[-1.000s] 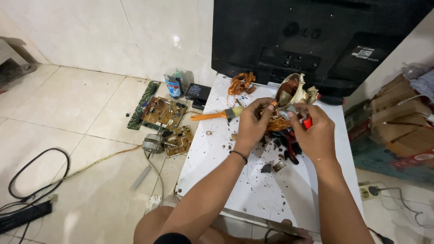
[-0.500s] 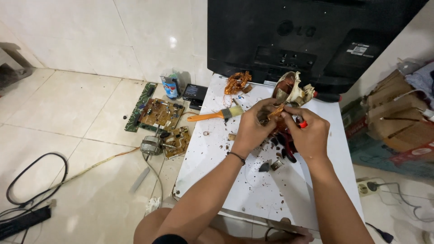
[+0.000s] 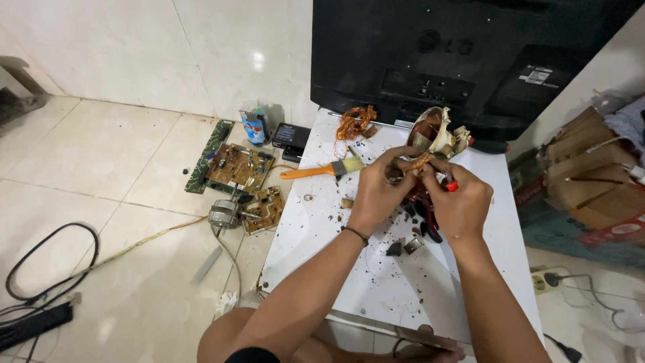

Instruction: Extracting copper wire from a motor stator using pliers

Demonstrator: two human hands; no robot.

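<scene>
Hands shifted left; copper coil (image 3: 418, 163) pinched between left hand (image 3: 376, 191), right hand (image 3: 460, 202).

A large black flat television (image 3: 470, 60) stands at the far end of the white table, its back turned this way so the screen is hidden. A small white rectangular label (image 3: 539, 74) sits on the right of that back panel. On the floor to the far left of the table stands a small blue packet with red and white print (image 3: 254, 125). Crumpled brown cardboard boxes (image 3: 581, 178) are piled at the right.
</scene>
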